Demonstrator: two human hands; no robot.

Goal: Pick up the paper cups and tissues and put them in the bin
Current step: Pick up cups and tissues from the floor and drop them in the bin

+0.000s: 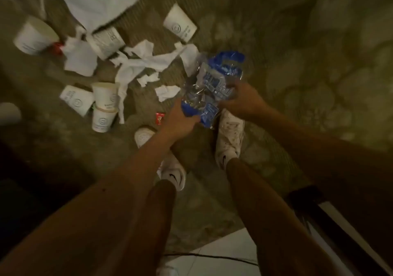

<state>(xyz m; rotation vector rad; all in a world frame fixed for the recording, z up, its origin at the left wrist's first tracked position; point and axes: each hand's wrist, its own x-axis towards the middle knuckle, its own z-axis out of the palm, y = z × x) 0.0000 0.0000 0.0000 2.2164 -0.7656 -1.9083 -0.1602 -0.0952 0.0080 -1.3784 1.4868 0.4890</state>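
Standing on a patterned carpet (297, 63), the person looks down past two legs in brown trousers, with a pale floor tile (229, 252) and a thin dark cable (212, 254) crossing it nearest the camera. Both feet wear white shoes with a black swoosh mark: the left shoe (173, 174) is partly hidden by the forearm, and the right shoe (229, 135) is speckled with dark spots. Just beyond the shoes both bare arms reach forward to a crumpled plastic bag (214, 80), clear with blue panels and white lettering too blurred to read. The left hand (180, 118) grips its lower blue edge with curled fingers, and the right hand (244, 99) holds its right side, fingers bent round the film. The paper cups (104, 105) lie on the carpet to the left of the hands: one by the left forearm, three close together farther left, and three more farther off, mostly tipped on their sides. They are white with cream insides and carry a small round face-like logo above tiny print that cannot be read. The tissues (144, 61) are white, torn and crumpled, strewn between the cups and touching the bag's far left edge. A small red wrapper (159, 118) lies beside the left hand. At the far edge lies a large white sheet (93, 1).
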